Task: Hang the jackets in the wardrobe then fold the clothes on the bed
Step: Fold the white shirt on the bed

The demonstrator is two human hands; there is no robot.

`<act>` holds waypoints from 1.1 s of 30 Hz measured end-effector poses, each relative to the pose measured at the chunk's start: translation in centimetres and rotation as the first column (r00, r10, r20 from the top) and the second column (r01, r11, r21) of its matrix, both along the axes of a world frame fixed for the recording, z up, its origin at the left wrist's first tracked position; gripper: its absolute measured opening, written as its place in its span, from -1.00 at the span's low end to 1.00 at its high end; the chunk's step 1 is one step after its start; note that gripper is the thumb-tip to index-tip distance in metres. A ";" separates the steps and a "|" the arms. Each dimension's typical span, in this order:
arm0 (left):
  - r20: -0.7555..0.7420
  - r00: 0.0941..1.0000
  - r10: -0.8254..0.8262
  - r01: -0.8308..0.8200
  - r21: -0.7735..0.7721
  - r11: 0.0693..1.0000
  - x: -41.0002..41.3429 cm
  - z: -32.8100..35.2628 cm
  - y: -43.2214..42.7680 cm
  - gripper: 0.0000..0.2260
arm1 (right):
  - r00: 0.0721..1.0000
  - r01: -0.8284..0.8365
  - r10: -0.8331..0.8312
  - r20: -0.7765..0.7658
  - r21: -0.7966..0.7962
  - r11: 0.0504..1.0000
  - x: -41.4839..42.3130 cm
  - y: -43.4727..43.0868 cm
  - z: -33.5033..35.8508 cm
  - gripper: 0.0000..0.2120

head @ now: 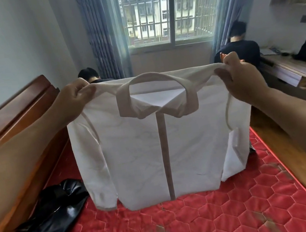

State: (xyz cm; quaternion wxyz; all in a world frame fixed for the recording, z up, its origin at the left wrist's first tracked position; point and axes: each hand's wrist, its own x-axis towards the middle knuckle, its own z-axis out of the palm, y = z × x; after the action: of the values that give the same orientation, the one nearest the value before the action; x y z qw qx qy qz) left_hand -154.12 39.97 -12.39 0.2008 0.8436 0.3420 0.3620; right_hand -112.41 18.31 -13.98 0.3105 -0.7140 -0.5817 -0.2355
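A white collared shirt (153, 146) with beige collar and placket hangs upright in front of me over the bed. My left hand (73, 100) pinches its left shoulder and my right hand (240, 76) pinches its right shoulder. The sleeves droop down both sides, and the hem just reaches the red quilted mattress (187, 227). Most of the far bed is hidden behind the shirt.
A shiny black garment (49, 218) lies crumpled on the mattress at the left, beside the wooden headboard (13, 119). Two people sit beyond the bed, one at left (88, 75), one at right (237, 47) by a desk (291, 74). A barred window (166, 6) with blue curtains is behind.
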 end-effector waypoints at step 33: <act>-0.129 0.991 -0.020 0.027 0.056 0.998 -3.2 -10.9 2.3 -0.79 | 0.914 -0.090 0.061 -0.401 -0.054 0.995 -4.8 -0.3 -10.1 -0.79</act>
State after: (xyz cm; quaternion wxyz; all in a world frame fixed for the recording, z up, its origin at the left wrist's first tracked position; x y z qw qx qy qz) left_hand -157.28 42.24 -23.34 0.1583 0.8745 0.3339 0.3142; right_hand -117.17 17.99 -24.07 0.4058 -0.7347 -0.5411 -0.0521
